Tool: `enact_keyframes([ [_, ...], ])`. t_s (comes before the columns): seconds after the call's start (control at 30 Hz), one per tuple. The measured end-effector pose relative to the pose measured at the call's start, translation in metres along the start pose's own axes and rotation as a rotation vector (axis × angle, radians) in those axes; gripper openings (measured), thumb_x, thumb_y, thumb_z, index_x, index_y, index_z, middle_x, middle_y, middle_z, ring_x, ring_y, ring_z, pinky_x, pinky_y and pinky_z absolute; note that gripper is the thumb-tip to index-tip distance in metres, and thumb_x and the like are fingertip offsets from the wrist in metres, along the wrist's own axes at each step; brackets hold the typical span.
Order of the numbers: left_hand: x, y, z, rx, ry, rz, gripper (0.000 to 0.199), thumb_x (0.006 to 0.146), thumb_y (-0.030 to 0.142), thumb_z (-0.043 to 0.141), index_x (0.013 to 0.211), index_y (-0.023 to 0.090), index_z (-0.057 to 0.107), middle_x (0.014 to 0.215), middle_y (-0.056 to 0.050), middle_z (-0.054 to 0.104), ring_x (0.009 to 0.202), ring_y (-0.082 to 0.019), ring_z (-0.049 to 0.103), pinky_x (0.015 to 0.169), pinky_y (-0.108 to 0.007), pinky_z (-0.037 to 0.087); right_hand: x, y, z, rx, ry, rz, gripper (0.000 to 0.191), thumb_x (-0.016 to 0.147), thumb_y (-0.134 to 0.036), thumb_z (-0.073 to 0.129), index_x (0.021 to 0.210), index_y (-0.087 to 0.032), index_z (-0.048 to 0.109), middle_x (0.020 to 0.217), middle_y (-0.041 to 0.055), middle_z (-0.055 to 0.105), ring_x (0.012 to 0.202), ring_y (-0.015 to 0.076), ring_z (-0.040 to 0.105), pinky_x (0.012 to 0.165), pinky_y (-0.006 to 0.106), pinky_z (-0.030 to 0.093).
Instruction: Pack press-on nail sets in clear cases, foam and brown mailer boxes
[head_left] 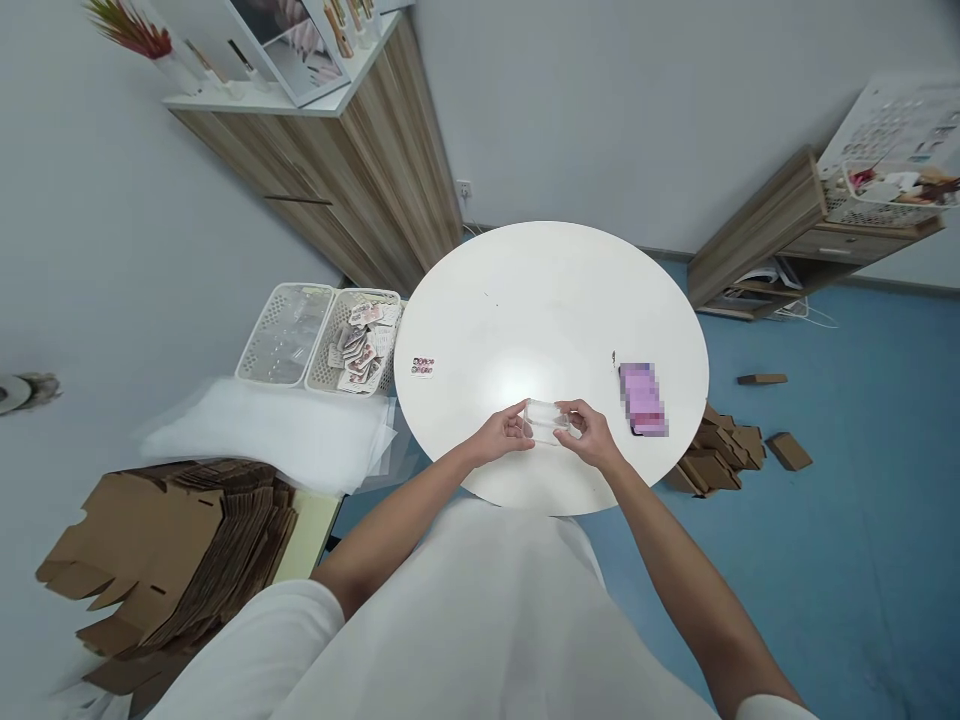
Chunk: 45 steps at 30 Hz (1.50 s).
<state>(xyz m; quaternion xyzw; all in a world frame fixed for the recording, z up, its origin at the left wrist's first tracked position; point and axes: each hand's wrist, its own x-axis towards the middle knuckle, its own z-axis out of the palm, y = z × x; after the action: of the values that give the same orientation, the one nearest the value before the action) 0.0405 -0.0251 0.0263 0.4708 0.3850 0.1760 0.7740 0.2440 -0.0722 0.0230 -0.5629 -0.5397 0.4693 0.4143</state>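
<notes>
White cloth (487,610) covers the person's front; past it, the left hand (504,436) and right hand (591,434) grip opposite ends of a small clear box (546,420) over the near part of a round table (547,290), contact with the top unclear. Rightward lies a pixelated purple item (643,400); farther off stands a wood-grain cabinet (401,130).

Cool, fairly even light fills the room, and the white table (555,280) throws back a bright patch of glare near its middle. The blue floor (862,560) to the table's right looks dimmer. Wide-angle distortion tilts the wooden cabinet (360,150) behind the table's left. Coarse pixels mask the purple object (643,398) on the table's right side.
</notes>
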Motion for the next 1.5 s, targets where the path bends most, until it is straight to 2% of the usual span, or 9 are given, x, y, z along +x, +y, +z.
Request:
enact_keyframes([
  [0.1, -0.004, 0.003, -0.004, -0.116, 0.022, -0.098, 0.072, 0.066, 0.024, 0.068, 0.129, 0.027, 0.034, 0.091, -0.002, 0.057, 0.078, -0.012, 0.059, 0.075, -0.035, 0.047, -0.003, -0.002, 0.003, 0.024, 0.032, 0.058, 0.033, 0.063, -0.035, 0.063, 0.089, -0.021, 0.049, 0.105, 0.0073, 0.058, 0.082, 0.017, 0.06, 0.075, 0.034, 0.048],
  [0.2, -0.008, 0.003, -0.005, -0.158, 0.043, -0.132, 0.061, 0.068, 0.024, 0.067, 0.123, 0.024, 0.041, 0.089, -0.003, 0.059, 0.078, -0.013, 0.06, 0.075, -0.035, 0.048, -0.009, -0.007, 0.006, -0.01, 0.033, 0.057, 0.035, 0.061, -0.037, 0.065, 0.088, -0.021, 0.049, 0.105, 0.0066, 0.058, 0.082, 0.0169, 0.059, 0.075, 0.034, 0.047],
  [0.33, -0.016, -0.004, -0.006, -0.116, 0.079, -0.096, 0.056, 0.063, 0.018, 0.07, 0.115, 0.021, 0.049, 0.083, -0.003, 0.06, 0.072, -0.011, 0.059, 0.076, -0.034, 0.048, -0.012, -0.013, 0.011, -0.038, 0.051, 0.081, 0.033, 0.065, -0.043, 0.061, 0.088, -0.021, 0.051, 0.099, 0.0047, 0.059, 0.079, 0.0168, 0.059, 0.072, 0.033, 0.047],
  [0.5, -0.025, -0.023, -0.008, -0.002, 0.089, -0.027, 0.056, 0.06, 0.014, 0.071, 0.113, 0.018, 0.051, 0.083, -0.003, 0.059, 0.07, -0.01, 0.059, 0.073, -0.031, 0.047, -0.004, -0.011, 0.022, 0.059, 0.18, 0.224, 0.035, 0.078, -0.053, 0.04, 0.081, -0.02, 0.052, 0.079, 0.002, 0.06, 0.062, 0.0138, 0.059, 0.067, 0.034, 0.048],
  [0.67, -0.03, -0.037, -0.012, 0.082, 0.08, 0.008, 0.053, 0.063, 0.016, 0.068, 0.113, 0.02, 0.051, 0.088, -0.003, 0.059, 0.071, -0.01, 0.059, 0.072, -0.03, 0.046, -0.005, -0.004, 0.038, 0.181, 0.221, 0.36, 0.038, 0.075, -0.054, 0.046, 0.087, -0.02, 0.056, 0.08, 0.0031, 0.06, 0.054, 0.0123, 0.058, 0.06, 0.033, 0.051],
  [0.87, -0.032, -0.044, -0.019, 0.076, 0.121, 0.0, 0.054, 0.063, 0.016, 0.069, 0.114, 0.019, 0.05, 0.087, -0.003, 0.058, 0.071, -0.01, 0.059, 0.07, -0.029, 0.047, -0.034, 0.011, 0.052, 0.139, 0.266, 0.317, 0.041, 0.077, -0.05, 0.042, 0.107, -0.023, 0.052, 0.091, 0.0046, 0.06, 0.063, 0.0127, 0.06, 0.062, 0.032, 0.052],
  [1.03, -0.03, -0.057, -0.022, 0.084, 0.195, -0.045, 0.057, 0.061, 0.014, 0.07, 0.113, 0.018, 0.046, 0.084, -0.003, 0.06, 0.07, -0.011, 0.059, 0.068, -0.028, 0.047, -0.06, 0.026, 0.072, 0.011, 0.262, 0.31, 0.047, 0.07, -0.045, 0.053, 0.11, -0.021, 0.051, 0.096, 0.0052, 0.058, 0.072, 0.0147, 0.059, 0.07, 0.037, 0.051],
  [1.27, -0.018, -0.078, -0.025, 0.191, 0.251, -0.068, 0.042, 0.063, 0.012, 0.067, 0.1, 0.016, 0.049, 0.08, -0.003, 0.06, 0.067, -0.011, 0.059, 0.067, -0.028, 0.046, -0.063, 0.035, 0.091, 0.047, 0.261, 0.435, 0.054, 0.068, -0.04, 0.056, 0.117, -0.02, 0.046, 0.108, 0.0096, 0.053, 0.08, 0.0163, 0.058, 0.072, 0.037, 0.051],
  [1.5, -0.011, -0.086, -0.025, 0.357, 0.277, -0.1, 0.039, 0.065, 0.01, 0.061, 0.103, 0.015, 0.051, 0.084, -0.003, 0.059, 0.072, -0.012, 0.056, 0.073, -0.028, 0.045, -0.061, 0.041, 0.094, 0.005, 0.285, 0.43, 0.047, 0.069, -0.042, 0.052, 0.11, -0.019, 0.054, 0.099, 0.0082, 0.057, 0.079, 0.0178, 0.056, 0.067, 0.034, 0.05],
])
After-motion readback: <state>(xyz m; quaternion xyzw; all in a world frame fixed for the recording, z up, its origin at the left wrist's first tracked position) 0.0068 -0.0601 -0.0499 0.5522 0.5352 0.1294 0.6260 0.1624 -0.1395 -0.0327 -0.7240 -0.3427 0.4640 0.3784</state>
